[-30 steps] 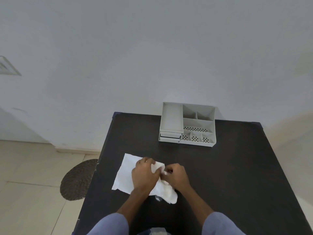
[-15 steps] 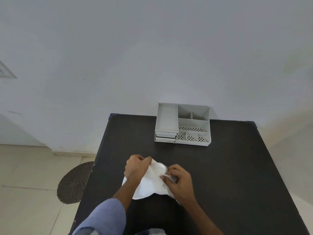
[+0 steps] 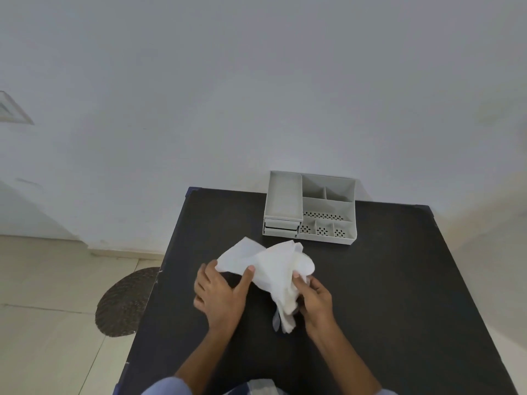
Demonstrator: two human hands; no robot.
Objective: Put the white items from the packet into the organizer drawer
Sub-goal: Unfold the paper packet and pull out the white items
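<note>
White tissue sheets point(image 3: 271, 266), a soft crumpled bunch, are lifted just above the black table point(image 3: 385, 295), near its middle, betw. both hands. The bunch's long axis runs roughly left-right, w/ a tail hanging down toward the person by the right hand. A bit of clear plastic point(image 3: 276, 320) shows at the lower end of that tail, prob. the packet, can't tell for sure.

Left hand point(image 3: 219, 295): thumb and fingers pinched closed on the left flap of the sheets, palm down. Right hand point(image 3: 315, 300): fingers curled closed around the right/lower part of the bunch, thumb on top. Both are gripping the tissue; neither is free.

The grey desk organizer point(image 3: 310, 208) sits at the far edge of the table against the wall point(image 3: 256, 95), straight ahead and slightly right of the hands, well apart from them. Its two small drawers point(image 3: 281, 227) are stacked at the front left, under a long tray; both look shut or close to it. So the tissue lies on the near side of the drawers, w/ the left hand about in line w/ them.

Judgement: sheets need folding smaller, and one hand must let go to pull a drawer out before anything goes in.
</note>
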